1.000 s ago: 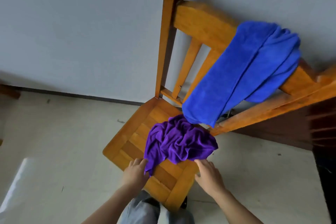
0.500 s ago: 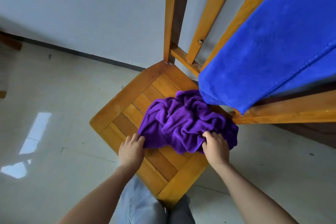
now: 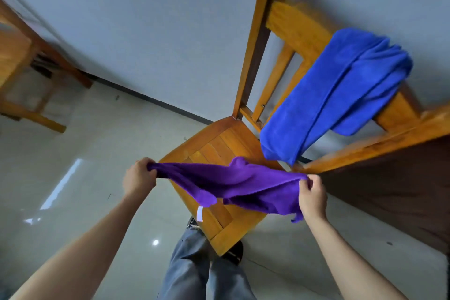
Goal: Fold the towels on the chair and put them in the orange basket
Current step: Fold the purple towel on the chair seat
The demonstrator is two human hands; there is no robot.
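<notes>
Grip state: both holding cloth. The left hand (image 3: 138, 178) clutches one end of the purple towel (image 3: 233, 185) and the right hand (image 3: 313, 196) pinches the opposite end. The towel's long axis runs left to right between the grips, sagging above the front edge of the chair (image 3: 214, 146) seat. The blue towel (image 3: 336, 90) is draped over the chair back, nearer the right hand. The orange basket is not in view.

A single wide-angle camera worn on the person's head looks steeply down and forward. It sits close above the front corner of the wooden chair (image 3: 219, 146) seat, facing the chair back and the grey wall (image 3: 146, 19) behind it.
</notes>
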